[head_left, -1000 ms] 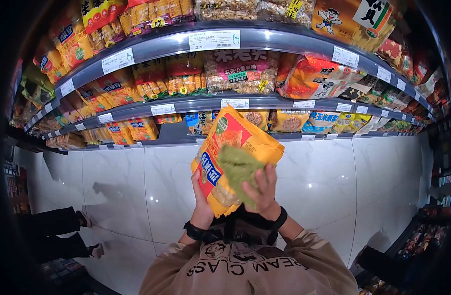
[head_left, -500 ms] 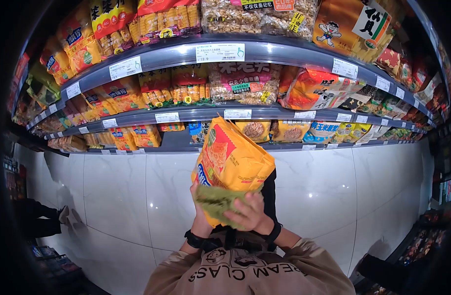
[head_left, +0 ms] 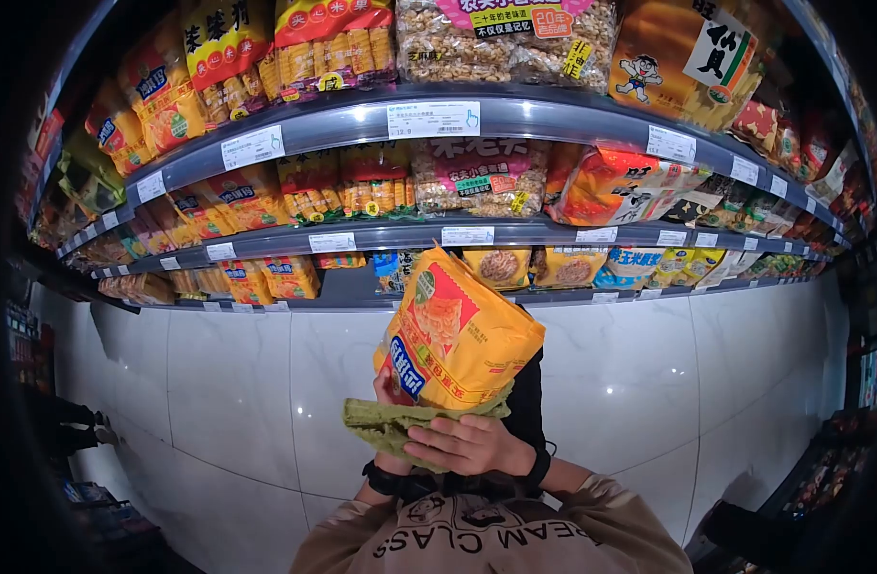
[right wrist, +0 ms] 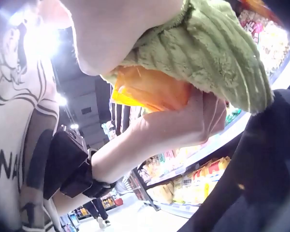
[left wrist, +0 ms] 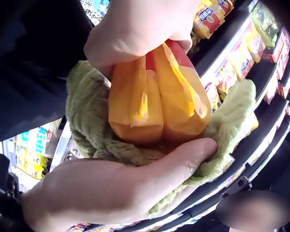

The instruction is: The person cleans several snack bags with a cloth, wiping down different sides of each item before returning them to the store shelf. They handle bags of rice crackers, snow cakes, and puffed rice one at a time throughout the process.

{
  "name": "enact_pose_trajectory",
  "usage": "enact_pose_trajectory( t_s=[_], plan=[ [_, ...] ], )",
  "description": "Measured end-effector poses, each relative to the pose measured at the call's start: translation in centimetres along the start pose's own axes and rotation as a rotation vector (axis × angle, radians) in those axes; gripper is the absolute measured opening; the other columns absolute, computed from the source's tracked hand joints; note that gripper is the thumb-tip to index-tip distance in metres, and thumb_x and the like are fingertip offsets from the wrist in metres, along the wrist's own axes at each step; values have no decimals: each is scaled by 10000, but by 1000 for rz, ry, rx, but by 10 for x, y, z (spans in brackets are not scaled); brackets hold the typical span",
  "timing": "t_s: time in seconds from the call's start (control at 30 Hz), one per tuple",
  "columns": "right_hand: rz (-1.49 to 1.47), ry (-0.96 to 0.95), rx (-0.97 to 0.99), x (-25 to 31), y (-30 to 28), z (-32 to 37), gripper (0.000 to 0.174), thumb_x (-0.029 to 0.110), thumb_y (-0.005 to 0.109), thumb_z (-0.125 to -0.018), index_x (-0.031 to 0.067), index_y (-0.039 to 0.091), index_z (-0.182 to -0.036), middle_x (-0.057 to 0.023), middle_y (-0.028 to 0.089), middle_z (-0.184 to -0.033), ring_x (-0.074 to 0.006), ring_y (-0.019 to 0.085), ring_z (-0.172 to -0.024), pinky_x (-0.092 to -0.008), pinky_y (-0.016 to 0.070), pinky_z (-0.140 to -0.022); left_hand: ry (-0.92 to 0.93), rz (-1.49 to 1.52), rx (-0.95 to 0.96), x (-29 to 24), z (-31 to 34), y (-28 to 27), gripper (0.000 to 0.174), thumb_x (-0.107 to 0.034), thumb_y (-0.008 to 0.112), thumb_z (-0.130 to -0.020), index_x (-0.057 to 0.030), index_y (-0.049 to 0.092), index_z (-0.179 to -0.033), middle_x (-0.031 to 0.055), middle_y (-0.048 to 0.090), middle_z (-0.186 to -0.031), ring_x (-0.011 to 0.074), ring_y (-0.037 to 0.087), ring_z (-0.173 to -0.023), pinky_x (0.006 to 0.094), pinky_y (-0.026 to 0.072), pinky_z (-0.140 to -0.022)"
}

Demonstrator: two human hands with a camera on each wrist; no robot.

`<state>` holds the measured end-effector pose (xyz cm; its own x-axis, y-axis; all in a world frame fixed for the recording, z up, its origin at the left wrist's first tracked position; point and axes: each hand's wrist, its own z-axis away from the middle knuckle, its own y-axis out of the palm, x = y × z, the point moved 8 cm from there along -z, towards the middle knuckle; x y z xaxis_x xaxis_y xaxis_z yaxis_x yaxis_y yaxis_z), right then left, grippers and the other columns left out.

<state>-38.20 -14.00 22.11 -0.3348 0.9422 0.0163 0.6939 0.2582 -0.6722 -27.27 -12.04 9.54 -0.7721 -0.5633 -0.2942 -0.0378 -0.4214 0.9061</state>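
Note:
My left hand [left wrist: 140, 29] grips the lower end of a yellow-and-red snack bag [head_left: 467, 340]; in the head view it is mostly behind the bag and cloth. A fuzzy green cloth [head_left: 376, 421] lies across that end of the bag. My right hand [head_left: 467, 445] holds the cloth from outside, its fingers spread over it, and in the left wrist view its thumb lies on the cloth's inner side beside the bag. The right wrist view has the cloth [right wrist: 208, 53] draped over the orange bag end [right wrist: 152, 89], above the left hand [right wrist: 203, 118].
Curved shelves [head_left: 333, 115] of packaged snacks span the front, with price tags along their edges. Pale tiled floor [head_left: 611, 383] lies below. Someone's feet [head_left: 102, 428] stand at the left, and more shelving [head_left: 811, 478] is at the lower right.
The cloth and right hand have moved from the bag's face down and left to its lower end. The cloth has spread out wider. The person at the left has moved farther away.

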Motion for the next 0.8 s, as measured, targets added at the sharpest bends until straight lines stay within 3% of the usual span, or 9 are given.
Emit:
enact_pose_trajectory(
  t_s=[0.1,0.2,0.27,0.37,0.4,0.47,0.6,0.63,0.8],
  plan=[
    [-47,62,82,-15,-4,-5,326,149,503,-843,167,569,-1162,21,515,-1253,-116,421,-1203,-320,238,-1056,124,-160,-90,-15,-2,-37,514,-413,384,-893,-87,399,-1290,104,479,-1262,246,470,-1145,373,372,-982],
    [39,291,124,-65,-20,-11,353,125,527,-776,127,581,-1126,-30,525,-1236,-231,434,-1199,-375,280,-1015,113,-125,-162,-19,11,-8,549,-415,470,-853,-57,395,-1263,92,513,-1195,227,525,-1064,371,417,-934],
    [107,493,89,-95,-31,-15,365,101,512,-779,113,571,-1139,-37,507,-1257,-239,434,-1199,-388,295,-1005,137,-121,-146,-20,12,-7,572,-395,516,-828,-48,386,-1264,104,514,-1195,239,530,-1067,378,422,-931],
    [71,586,98,-93,-26,-16,413,91,544,-746,102,554,-1159,-42,488,-1275,-247,426,-1210,-393,297,-1015,137,-231,-84,-18,16,-5,560,-366,483,-835,-33,379,-1273,140,491,-1234,252,514,-1099,384,425,-933],
    [70,585,99,-85,-20,-15,413,91,544,-746,102,554,-1159,-42,488,-1275,-247,426,-1210,-393,297,-1015,138,-231,-85,-18,17,-6,560,-366,483,-835,-33,379,-1273,140,491,-1234,252,514,-1099,384,425,-933],
    [-125,333,236,-45,7,-15,507,67,580,-678,113,541,-1181,-73,462,-1297,-308,386,-1235,-429,267,-1031,153,-299,-158,-18,20,-15,547,-357,484,-834,-30,390,-1262,136,491,-1233,250,515,-1098,377,433,-924],
    [-257,224,317,-39,13,0,544,62,611,-645,99,539,-1182,-88,455,-1301,-312,367,-1249,-428,289,-1022,184,-375,-149,-22,17,-41,540,-353,502,-834,-21,403,-1248,136,522,-1194,253,546,-1056,368,451,-902],
    [-181,336,340,-63,6,2,549,73,614,-649,97,532,-1192,-86,451,-1305,-311,359,-1256,-428,293,-1022,151,-267,-151,-20,16,-38,518,-233,576,-800,-7,389,-1227,130,542,-1140,230,556,-1033,354,480,-863],
    [13,678,260,-106,-7,15,551,76,569,-686,92,498,-1232,-69,423,-1337,-277,353,-1269,-408,292,-1034,171,-315,-131,-14,19,-23,524,-169,620,-778,-4,392,-1220,122,548,-1117,209,577,-986,327,491,-844]
  ],
)
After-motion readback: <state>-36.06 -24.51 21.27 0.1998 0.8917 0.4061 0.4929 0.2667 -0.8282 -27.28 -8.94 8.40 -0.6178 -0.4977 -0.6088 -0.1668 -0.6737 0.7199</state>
